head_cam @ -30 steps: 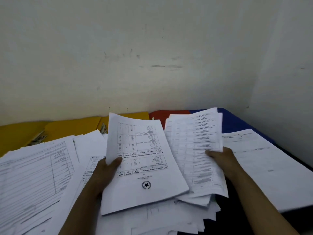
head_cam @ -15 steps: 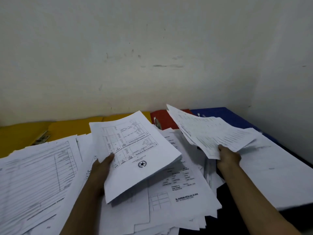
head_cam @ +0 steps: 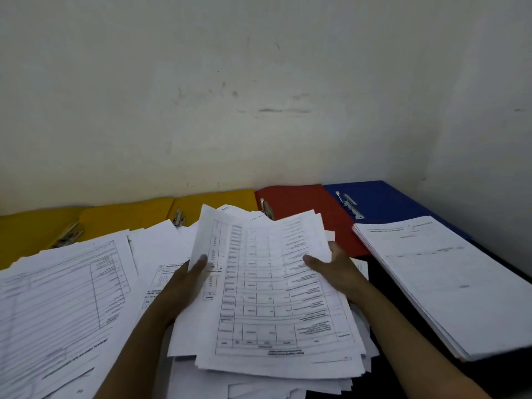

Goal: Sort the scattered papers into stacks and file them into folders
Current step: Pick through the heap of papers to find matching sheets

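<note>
Here both hands hold one bundle of printed sheets above the loose pile in the middle of the table. The left hand grips its left edge, thumb on top; the right hand clasps the right edge likewise. A neat stack lies on the blue folder, beside the red folder and the yellow folders.

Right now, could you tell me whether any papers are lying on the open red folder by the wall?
No, the open red folder shows bare inside; the neat stack of white papers lies on the blue folder beside it.
</note>
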